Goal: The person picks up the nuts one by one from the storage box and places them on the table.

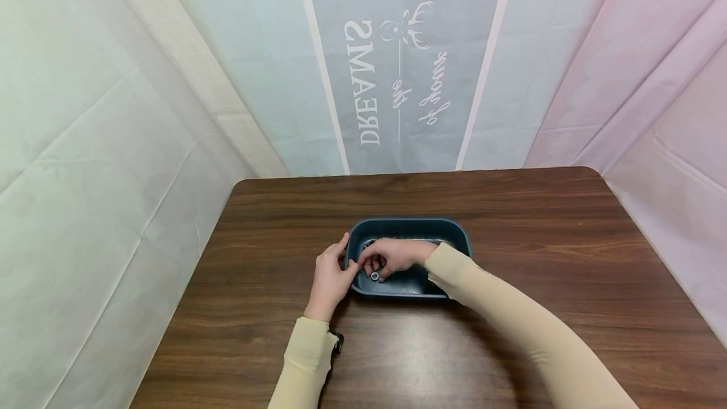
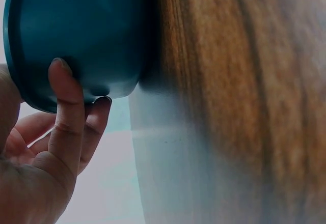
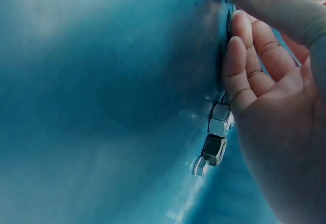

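Observation:
A dark blue rectangular plastic tub (image 1: 409, 296) sits on the table. My left hand (image 1: 329, 276) grips its left end, the thumb at the rim and the fingers against the outer wall (image 2: 97, 25). Inside the tub, my right hand (image 1: 394, 254) reaches down at the left end with bent fingers. A small metal nut (image 1: 375, 276) shows between its thumb and fingertips, partly covered by the thumb in the right wrist view. Lower in that view, several loose metal nuts (image 3: 214, 149) lie on the tub floor beside the hand.
The brown wood-grain table (image 1: 272, 219) carries the tub near its middle. Behind it hangs a grey-blue cloth (image 1: 409, 81) with white lettering, and pale sheeting (image 1: 102, 175) drapes the left side. A dark band (image 1: 338, 341) shows at the left wrist.

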